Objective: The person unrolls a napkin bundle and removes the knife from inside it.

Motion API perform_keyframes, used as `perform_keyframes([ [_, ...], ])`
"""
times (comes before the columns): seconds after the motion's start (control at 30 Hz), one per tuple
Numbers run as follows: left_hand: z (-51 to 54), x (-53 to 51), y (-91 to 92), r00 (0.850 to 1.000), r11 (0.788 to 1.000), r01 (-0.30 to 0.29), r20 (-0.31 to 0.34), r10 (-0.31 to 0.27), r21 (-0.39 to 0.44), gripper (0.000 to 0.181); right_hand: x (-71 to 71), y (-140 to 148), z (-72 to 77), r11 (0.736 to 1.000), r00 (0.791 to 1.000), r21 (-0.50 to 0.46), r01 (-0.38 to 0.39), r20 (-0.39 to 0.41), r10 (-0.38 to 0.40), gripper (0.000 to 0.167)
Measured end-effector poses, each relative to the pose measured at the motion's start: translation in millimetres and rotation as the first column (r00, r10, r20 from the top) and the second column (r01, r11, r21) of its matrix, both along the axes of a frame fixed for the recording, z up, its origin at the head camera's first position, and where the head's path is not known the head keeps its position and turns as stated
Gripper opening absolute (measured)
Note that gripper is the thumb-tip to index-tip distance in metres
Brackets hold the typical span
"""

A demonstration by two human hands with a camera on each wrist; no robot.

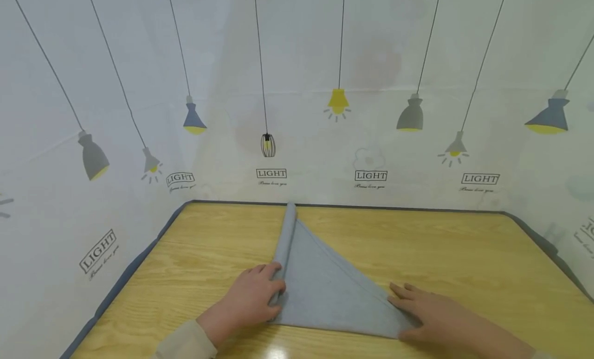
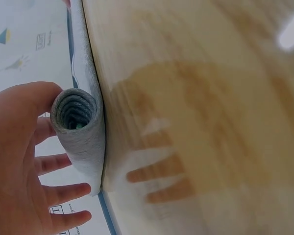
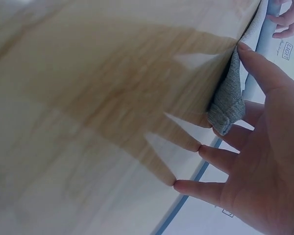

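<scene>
A grey-blue cloth (image 1: 334, 292) lies on the table, its left side wound into a long roll (image 1: 285, 230) and the rest spread flat as a triangle. My left hand (image 1: 248, 299) rests against the near part of the roll, thumb and fingers spread along it. In the left wrist view the roll's spiral end (image 2: 76, 111) faces the camera beside the thumb of my left hand (image 2: 19, 161). At the triangle's right corner, my right hand (image 1: 441, 315) touches the cloth with spread fingers. The right wrist view shows the cloth's corner (image 3: 228, 107) by my right hand (image 3: 264, 156).
The wooden table (image 1: 209, 235) has a dark blue edge (image 1: 125, 276) along its left side and back. Pale sheeting (image 1: 306, 49) printed with hanging lamps and the word LIGHT stands around its back and sides. The tabletop is glossy and reflects both hands.
</scene>
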State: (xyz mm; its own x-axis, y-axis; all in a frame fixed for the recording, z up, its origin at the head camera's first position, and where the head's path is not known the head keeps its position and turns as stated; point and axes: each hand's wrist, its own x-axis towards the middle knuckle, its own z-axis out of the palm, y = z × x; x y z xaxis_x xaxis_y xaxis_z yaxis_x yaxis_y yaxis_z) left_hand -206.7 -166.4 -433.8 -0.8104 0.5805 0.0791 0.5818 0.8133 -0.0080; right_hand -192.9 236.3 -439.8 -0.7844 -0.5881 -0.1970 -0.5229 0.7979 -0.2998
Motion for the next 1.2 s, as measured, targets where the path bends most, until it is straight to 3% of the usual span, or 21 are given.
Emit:
perform_keyframes([
  [0.4, 1.0, 0.5, -7.2, 1.000, 0.999, -0.025, -0.008, 0.025, 0.045, 0.023, 0.4, 11.7, 0.7, 0.999, 0.997, 0.004, 0.048, 0.059, -0.048, 0.084],
  [0.63, -1.2, 2.0, -10.2, 0.999, 0.998, -0.046, 0.005, 0.045, 0.053, 0.044, 1.5, 16.4, 0.2, 0.998, 0.998, 0.037, 0.047, 0.043, -0.048, 0.081],
  [0.87, -3.5, 1.9, -10.4, 0.998, 0.995, -0.060, 0.014, 0.059, 0.074, 0.043, 3.7, 19.3, 1.1, 0.995, 0.993, 0.050, 0.091, 0.065, -0.094, 0.080],
  [1.07, -3.6, 1.9, -12.7, 1.000, 0.999, 0.001, 0.013, -0.002, 0.052, 0.042, 7.4, 25.5, 1.0, 0.994, 0.994, 0.056, 0.094, 0.047, -0.097, 0.080],
  [1.2, -4.9, 0.3, -14.2, 0.996, 0.996, 0.080, -0.038, -0.078, 0.044, 0.034, 9.9, 31.1, -0.2, 0.995, 0.996, 0.051, 0.087, 0.029, -0.089, 0.079],
])
